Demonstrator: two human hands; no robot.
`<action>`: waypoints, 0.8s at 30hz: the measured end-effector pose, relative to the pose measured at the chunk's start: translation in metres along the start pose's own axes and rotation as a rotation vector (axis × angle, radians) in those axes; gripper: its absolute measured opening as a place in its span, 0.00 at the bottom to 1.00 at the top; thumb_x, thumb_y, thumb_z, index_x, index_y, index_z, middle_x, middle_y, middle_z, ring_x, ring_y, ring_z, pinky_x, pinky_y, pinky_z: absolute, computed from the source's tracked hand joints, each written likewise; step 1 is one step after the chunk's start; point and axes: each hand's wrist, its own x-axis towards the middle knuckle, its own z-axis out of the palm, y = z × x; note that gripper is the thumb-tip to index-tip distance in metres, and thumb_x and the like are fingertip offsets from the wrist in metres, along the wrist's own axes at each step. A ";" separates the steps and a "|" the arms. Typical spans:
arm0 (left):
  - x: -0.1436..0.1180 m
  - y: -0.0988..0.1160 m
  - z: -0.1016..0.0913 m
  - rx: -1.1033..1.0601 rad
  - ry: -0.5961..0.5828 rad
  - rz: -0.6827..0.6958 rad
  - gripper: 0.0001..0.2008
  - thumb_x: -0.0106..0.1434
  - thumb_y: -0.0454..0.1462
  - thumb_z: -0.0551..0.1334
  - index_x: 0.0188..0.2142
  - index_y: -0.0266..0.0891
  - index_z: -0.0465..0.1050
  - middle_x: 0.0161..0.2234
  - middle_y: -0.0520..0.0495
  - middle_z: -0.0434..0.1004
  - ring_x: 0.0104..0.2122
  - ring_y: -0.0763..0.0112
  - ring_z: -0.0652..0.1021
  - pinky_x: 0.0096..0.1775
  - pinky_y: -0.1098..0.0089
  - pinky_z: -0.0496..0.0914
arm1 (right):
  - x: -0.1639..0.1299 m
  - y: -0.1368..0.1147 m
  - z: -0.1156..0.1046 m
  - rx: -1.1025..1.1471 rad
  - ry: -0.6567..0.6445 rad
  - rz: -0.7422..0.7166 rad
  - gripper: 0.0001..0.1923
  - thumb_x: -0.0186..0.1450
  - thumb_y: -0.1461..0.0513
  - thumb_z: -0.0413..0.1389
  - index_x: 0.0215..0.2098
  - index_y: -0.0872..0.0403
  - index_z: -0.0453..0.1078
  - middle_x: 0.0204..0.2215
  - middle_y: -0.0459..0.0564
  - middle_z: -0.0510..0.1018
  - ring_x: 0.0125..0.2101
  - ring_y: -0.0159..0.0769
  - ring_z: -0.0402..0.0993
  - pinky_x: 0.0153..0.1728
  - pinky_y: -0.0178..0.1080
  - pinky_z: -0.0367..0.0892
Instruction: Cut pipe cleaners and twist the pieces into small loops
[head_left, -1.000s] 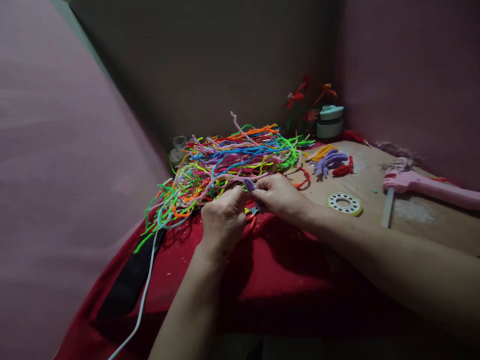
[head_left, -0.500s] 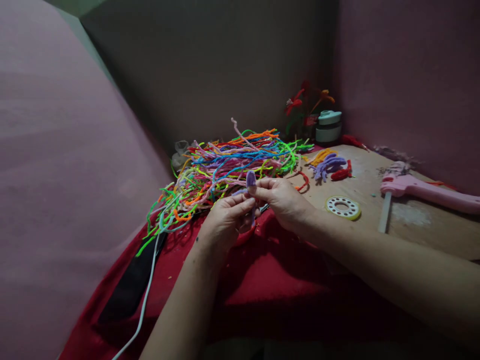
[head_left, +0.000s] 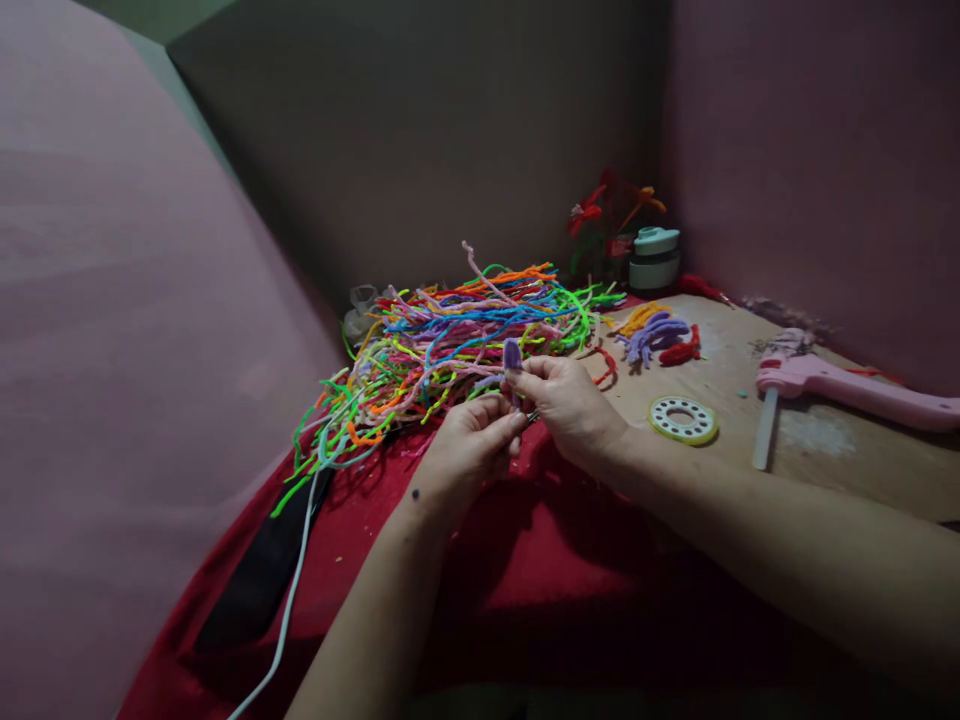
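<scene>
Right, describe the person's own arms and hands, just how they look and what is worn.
Both forearms are bare as far as the picture shows: no sleeves, no gloves, no watch or bracelet. The left hand has a small dark dot near the wrist. The right hand shows no rings that can be made out. The light is dim, so finer marks and the nails cannot be told.

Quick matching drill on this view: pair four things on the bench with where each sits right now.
Things:
1. purple pipe cleaner piece
2. white ring
3. pink glue gun
4. white cable

Places:
A. far right of the table
B. pinched between both hands
C. trailing over the red cloth, lower left
D. flat on the table beside the right wrist

Pairs: 1-B, 2-D, 3-A, 4-C
</scene>
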 end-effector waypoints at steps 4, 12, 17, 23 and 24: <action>-0.002 0.003 -0.011 0.218 0.076 -0.040 0.11 0.50 0.40 0.66 0.25 0.37 0.66 0.15 0.56 0.65 0.11 0.83 0.60 0.14 0.79 0.51 | 0.006 -0.002 -0.006 -0.036 0.012 -0.042 0.17 0.52 0.54 0.58 0.17 0.56 0.60 0.14 0.38 0.57 0.18 0.24 0.49 0.22 0.34 0.47; 0.003 0.004 -0.017 0.115 0.443 0.369 0.11 0.53 0.42 0.64 0.33 0.37 0.71 0.22 0.55 0.70 0.15 0.83 0.64 0.18 0.79 0.57 | 0.006 -0.002 -0.006 -0.007 -0.152 0.094 0.12 0.50 0.58 0.60 0.17 0.59 0.67 0.14 0.43 0.66 0.17 0.24 0.56 0.22 0.34 0.52; 0.001 0.003 -0.014 0.237 0.413 0.328 0.09 0.53 0.39 0.63 0.24 0.35 0.69 0.13 0.57 0.62 0.13 0.82 0.61 0.16 0.78 0.54 | 0.005 -0.001 -0.003 0.104 -0.253 0.180 0.08 0.44 0.63 0.63 0.17 0.59 0.70 0.12 0.43 0.66 0.17 0.25 0.58 0.22 0.34 0.54; 0.000 0.005 -0.015 0.288 0.400 0.301 0.08 0.54 0.39 0.62 0.26 0.35 0.69 0.14 0.57 0.62 0.14 0.82 0.60 0.17 0.78 0.53 | 0.005 -0.002 -0.004 0.143 -0.241 0.215 0.05 0.44 0.65 0.62 0.17 0.59 0.70 0.13 0.43 0.66 0.16 0.25 0.58 0.22 0.34 0.54; 0.000 0.005 -0.015 0.296 0.389 0.290 0.08 0.54 0.39 0.62 0.27 0.35 0.69 0.15 0.57 0.61 0.15 0.82 0.59 0.17 0.78 0.53 | 0.005 -0.002 -0.005 0.140 -0.231 0.223 0.05 0.44 0.65 0.62 0.17 0.59 0.70 0.13 0.43 0.67 0.16 0.25 0.58 0.22 0.35 0.54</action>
